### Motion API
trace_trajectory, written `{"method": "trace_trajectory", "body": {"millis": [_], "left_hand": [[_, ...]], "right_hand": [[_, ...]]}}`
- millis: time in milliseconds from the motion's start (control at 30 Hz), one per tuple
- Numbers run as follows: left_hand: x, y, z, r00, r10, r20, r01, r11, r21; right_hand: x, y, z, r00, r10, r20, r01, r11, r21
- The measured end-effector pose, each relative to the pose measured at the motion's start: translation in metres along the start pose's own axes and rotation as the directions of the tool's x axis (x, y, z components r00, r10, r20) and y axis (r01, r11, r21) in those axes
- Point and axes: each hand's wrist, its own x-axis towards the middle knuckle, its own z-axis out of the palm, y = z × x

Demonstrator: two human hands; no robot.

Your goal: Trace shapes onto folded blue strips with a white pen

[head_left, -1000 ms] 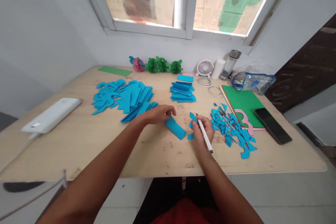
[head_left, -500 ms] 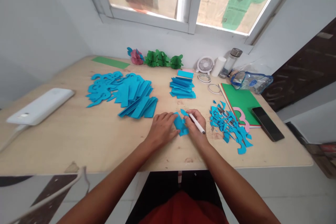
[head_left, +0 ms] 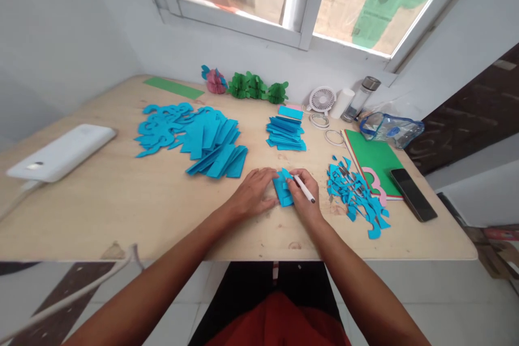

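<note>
Directly in front of me a folded blue paper (head_left: 280, 192) lies on the wooden table, with a smaller cut blue paper shape (head_left: 286, 174) over it. My left hand (head_left: 255, 193) grips the left side of the folded paper between fingers and thumb. A white marker pen (head_left: 304, 188) with a dark end slants through my right hand (head_left: 307, 200), whose fingers are closed round it and also touch the blue cut shape. Those fingers hide part of both papers.
Folded blue strips (head_left: 219, 157) and curly blue cutouts (head_left: 162, 124) lie left; another strip stack (head_left: 285, 133) lies ahead. Blue scraps (head_left: 352, 189), a phone (head_left: 412, 194) and green sheets (head_left: 375, 157) are right. A fan (head_left: 322, 99) and bottle (head_left: 360, 99) stand behind; a power bank (head_left: 60, 152) lies far left.
The cut shape and the folded paper have come closer together, now overlapping more. Both hands have stayed at the papers, while the camera view has shifted slightly.
</note>
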Motion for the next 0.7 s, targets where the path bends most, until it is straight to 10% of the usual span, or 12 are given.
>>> {"method": "trace_trajectory", "body": {"millis": [700], "left_hand": [[-0.014,-0.002,0.003,0.999,0.017,-0.030,-0.014,0.995,0.101]], "right_hand": [[-0.016,-0.009,0.008,0.999,0.049,0.018,-0.049,0.999,0.021]]}}
